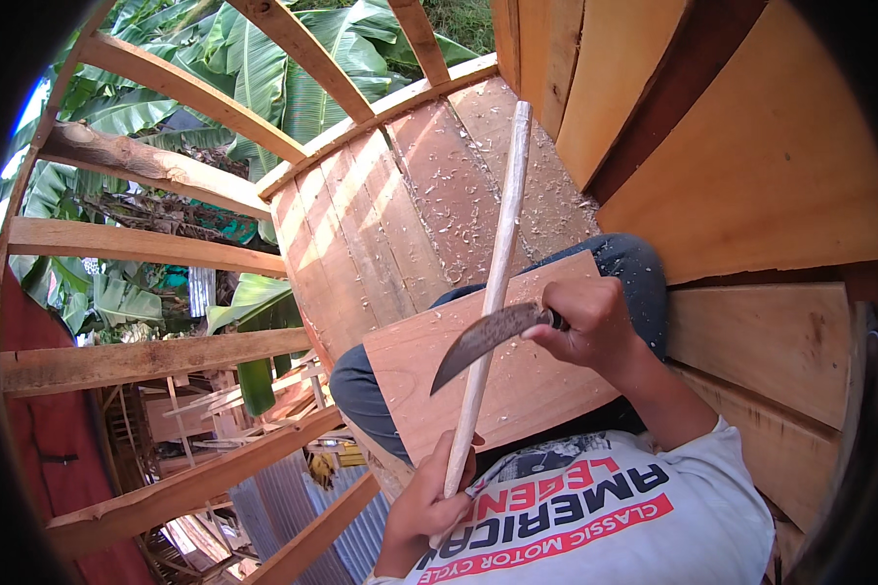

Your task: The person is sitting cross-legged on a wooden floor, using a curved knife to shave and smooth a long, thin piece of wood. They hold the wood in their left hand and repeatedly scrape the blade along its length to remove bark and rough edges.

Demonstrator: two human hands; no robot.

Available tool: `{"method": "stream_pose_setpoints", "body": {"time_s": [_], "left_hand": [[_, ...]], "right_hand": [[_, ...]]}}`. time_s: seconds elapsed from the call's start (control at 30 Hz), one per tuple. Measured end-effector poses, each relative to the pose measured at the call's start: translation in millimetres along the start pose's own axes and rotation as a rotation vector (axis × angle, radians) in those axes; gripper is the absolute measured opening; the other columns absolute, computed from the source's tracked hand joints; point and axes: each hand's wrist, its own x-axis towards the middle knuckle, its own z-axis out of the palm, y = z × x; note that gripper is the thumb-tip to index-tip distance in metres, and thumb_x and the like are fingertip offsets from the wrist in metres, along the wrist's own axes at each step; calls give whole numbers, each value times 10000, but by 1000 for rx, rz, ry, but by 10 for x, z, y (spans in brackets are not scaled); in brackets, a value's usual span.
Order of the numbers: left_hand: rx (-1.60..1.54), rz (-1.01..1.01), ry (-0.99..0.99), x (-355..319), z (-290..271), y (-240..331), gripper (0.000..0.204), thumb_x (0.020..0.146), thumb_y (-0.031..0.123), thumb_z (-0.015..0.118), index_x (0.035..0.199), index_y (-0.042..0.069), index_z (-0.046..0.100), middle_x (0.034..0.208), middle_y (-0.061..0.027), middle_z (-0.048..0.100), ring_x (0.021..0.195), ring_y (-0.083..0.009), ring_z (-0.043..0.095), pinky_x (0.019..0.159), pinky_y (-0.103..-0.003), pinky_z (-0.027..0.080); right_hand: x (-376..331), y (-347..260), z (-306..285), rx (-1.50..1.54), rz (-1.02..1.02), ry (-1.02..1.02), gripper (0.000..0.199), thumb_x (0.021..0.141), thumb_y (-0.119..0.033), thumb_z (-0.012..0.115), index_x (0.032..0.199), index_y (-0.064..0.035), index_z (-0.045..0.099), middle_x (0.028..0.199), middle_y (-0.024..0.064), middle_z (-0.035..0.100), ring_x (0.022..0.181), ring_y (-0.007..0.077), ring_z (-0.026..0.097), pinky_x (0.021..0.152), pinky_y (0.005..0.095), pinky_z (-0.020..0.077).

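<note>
A long pale wooden stick [504, 239] slants up and away from me, its near end wrapped by my left hand [439, 492]. My right hand [587, 317] is closed round the handle of a curved knife [488, 341]. The broad, dull grey blade crosses over the stick around its middle, its tip pointing left. Whether the edge touches the wood I cannot tell. Beneath both lies a flat wooden board [405, 356], resting across my lap.
Wood shavings [478, 210] are scattered over the plank floor [337, 229] ahead. A wooden wall [751, 146] rises close on my right. At the left stand spaced timber rails [156, 356], with banana leaves [254, 83] and corrugated metal sheets [293, 517] beyond them.
</note>
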Motion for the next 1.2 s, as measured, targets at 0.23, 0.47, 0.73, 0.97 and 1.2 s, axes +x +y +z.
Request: {"method": "stream_pose_setpoints", "body": {"time_s": [0.23, 0.47, 0.73, 0.97, 1.2], "left_hand": [[12, -10, -30, 21, -25, 12, 671, 563, 77, 502, 1214, -40, 387, 680, -10, 357, 555, -96, 338, 496, -244, 262], [36, 13, -46, 93, -25, -37, 678, 563, 103, 521, 1212, -42, 389, 658, -7, 376, 551, -99, 358, 493, -247, 269], [-57, -1, -112, 124, -38, -73, 688, 576, 119, 557, 1221, -47, 385, 674, 1, 387, 555, -93, 359, 496, -238, 280], [107, -25, 119, 280, 57, 24, 601, 601, -3, 543, 1195, 3, 451, 712, 10, 396, 616, -85, 395, 564, -232, 323], [192, 78, 257, 359, -26, 123, 577, 602, -9, 558, 1173, 9, 482, 712, -5, 431, 662, -93, 433, 595, -236, 343]], "right_hand": [[9, 9, 0, 90, -34, -59, 544, 871, -505, 614, 597, -50, 499, 487, 120, 445, 431, 301, 515, 424, 364, 386], [-3, 38, 59, 79, -73, -56, 525, 909, -462, 583, 612, -39, 490, 489, 126, 447, 433, 290, 521, 428, 354, 383], [59, 184, 7, 65, -44, -36, 426, 877, -400, 644, 657, -49, 543, 519, 115, 474, 452, 283, 539, 424, 354, 381], [53, 417, 57, 172, 542, -52, 407, 901, -364, 626, 706, -10, 586, 537, 138, 498, 456, 249, 537, 456, 344, 391], [-250, 68, 91, 370, 455, -147, 326, 914, -283, 620, 778, 12, 605, 580, 142, 531, 503, 209, 546, 483, 315, 408]]}}
